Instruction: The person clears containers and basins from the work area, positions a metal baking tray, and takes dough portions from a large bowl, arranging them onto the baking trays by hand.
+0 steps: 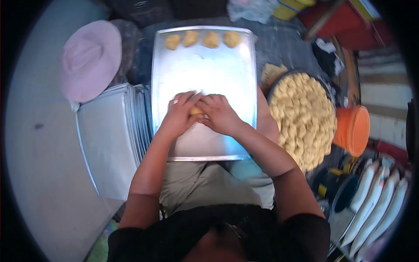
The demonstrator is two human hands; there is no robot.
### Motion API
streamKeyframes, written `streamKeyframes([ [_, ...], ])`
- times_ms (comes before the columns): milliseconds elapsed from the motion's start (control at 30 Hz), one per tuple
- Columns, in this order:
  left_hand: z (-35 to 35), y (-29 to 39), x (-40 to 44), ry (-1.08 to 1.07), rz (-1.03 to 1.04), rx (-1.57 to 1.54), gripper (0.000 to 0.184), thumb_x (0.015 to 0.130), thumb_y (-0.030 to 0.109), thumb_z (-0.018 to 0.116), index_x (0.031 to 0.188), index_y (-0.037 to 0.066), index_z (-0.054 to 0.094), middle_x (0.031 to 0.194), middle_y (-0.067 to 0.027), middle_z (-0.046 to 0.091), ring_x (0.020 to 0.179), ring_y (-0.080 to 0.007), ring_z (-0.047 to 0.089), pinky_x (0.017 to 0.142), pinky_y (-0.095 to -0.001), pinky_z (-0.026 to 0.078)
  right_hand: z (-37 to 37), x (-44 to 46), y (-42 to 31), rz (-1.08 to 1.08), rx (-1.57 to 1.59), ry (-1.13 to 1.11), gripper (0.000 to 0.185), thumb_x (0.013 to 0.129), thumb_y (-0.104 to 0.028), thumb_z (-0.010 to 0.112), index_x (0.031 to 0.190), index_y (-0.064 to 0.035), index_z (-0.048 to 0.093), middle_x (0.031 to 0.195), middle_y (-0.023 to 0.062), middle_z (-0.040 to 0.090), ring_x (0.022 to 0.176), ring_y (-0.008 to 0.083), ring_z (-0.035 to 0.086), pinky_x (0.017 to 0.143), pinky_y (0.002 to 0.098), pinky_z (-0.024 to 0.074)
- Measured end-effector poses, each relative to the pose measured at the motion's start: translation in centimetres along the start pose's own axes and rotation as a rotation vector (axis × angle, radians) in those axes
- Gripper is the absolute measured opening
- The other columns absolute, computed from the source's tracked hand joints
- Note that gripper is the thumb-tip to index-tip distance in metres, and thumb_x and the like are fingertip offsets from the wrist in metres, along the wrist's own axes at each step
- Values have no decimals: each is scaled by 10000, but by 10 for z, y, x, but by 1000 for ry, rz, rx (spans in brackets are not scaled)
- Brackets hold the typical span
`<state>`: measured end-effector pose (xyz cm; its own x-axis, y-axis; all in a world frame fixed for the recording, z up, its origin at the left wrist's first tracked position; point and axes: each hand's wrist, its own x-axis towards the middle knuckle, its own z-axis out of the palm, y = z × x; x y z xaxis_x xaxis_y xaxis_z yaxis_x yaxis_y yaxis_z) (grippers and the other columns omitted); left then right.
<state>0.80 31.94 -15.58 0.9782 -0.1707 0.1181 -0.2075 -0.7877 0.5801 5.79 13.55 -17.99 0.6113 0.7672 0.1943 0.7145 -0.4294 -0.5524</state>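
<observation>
Closely curled fingers (pixel 211 101) around dough (pixel 196 111)

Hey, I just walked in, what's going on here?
Someone's left hand and right hand are cupped around a piece of dough over a metal tray. Four dough lumps sit in a row along the tray's far edge. To the right, a big round container is heaped with more dough pieces.

"Where does this view look from?"
"The head, facing forward and down at the tray (pixel 196 65)."
"How near?"
"Close above the hands (pixel 176 117), yet wide enough for the hat (pixel 89 59) at left, bucket (pixel 359 131) at right."
</observation>
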Motion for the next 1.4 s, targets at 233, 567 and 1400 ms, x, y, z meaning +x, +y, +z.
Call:
streamKeyframes([
  [233, -1, -68, 33, 259, -65, 132, 383, 843, 6, 582, 1217, 63, 635, 1353, -205, 519, 1258, -376, 482, 1070, -431, 385, -103, -116, 100, 862, -166, 124, 718, 741, -373, 792, 1365, -136, 527, 1474, 149, 408, 1331, 377, 399, 1081, 539, 317],
  [567, 27, 30, 18, 157, -105, 48, 349, 854, 224, 656, 1183, 107, 657, 1484, -173, 382, 1407, -382, 295, 1113, -556, 212, -85, -279, 128, 1152, -624, -237, 814, 737, -452, 757, 1454, -277, 412, 1537, 70, 313, 1450, 392, 199, 1059, 765, 156],
  [1400, -9, -4, 7, 457, -159, 93, 317, 836, 147, 668, 1125, 16, 666, 1270, -210, 574, 1206, -393, 511, 1020, -416, 422, -197, -251, 84, 431, 987, 1113, 464, 726, 58, 503, 1188, 19, 531, 1090, 112, 605, 944, 219, 649, 836, 343, 567],
])
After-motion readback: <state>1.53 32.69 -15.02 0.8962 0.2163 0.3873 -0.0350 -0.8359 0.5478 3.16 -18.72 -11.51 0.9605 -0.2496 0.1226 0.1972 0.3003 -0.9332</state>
